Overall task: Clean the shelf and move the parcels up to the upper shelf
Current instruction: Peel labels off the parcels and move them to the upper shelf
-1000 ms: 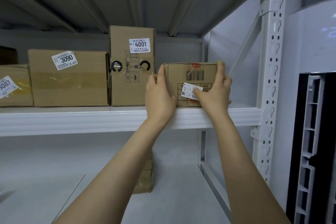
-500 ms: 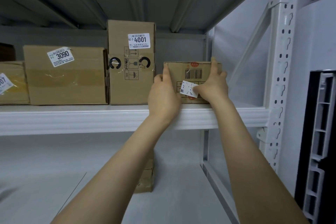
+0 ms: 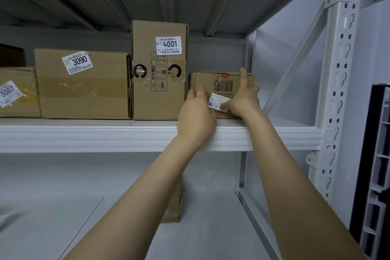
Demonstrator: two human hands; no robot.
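While both hands rest on it, the small parcel (image 3: pixel 221 88) sits on the upper shelf (image 3: pixel 84 135) at centre-right of the frame, its left edge just beside the tall box marked 4001 (image 3: pixel 159 69). The left hand (image 3: pixel 196 116) lies flat against the parcel's lower left front with fingers extended, not closed around anything. The right hand (image 3: pixel 242 99) is spread open against the right front, one finger reaching up to the top edge; it presses rather than grips. A loose white label (image 3: pixel 218 102) shows between the two hands.

To the left of the tall box, the box marked 3090 (image 3: pixel 84 84) and, at the frame's left edge, the box marked 3007 (image 3: pixel 19 93) stand in a row on the same shelf. Four parcels are therefore in place above.

At lower centre of the frame, one more carton (image 3: pixel 173 207) remains on the lower shelf (image 3: pixel 211 228), partly hidden behind the left forearm. Judged from this layout, the transfer is mostly complete; that carton remains to be lifted. Whether the shelf has been cleaned cannot be determined.
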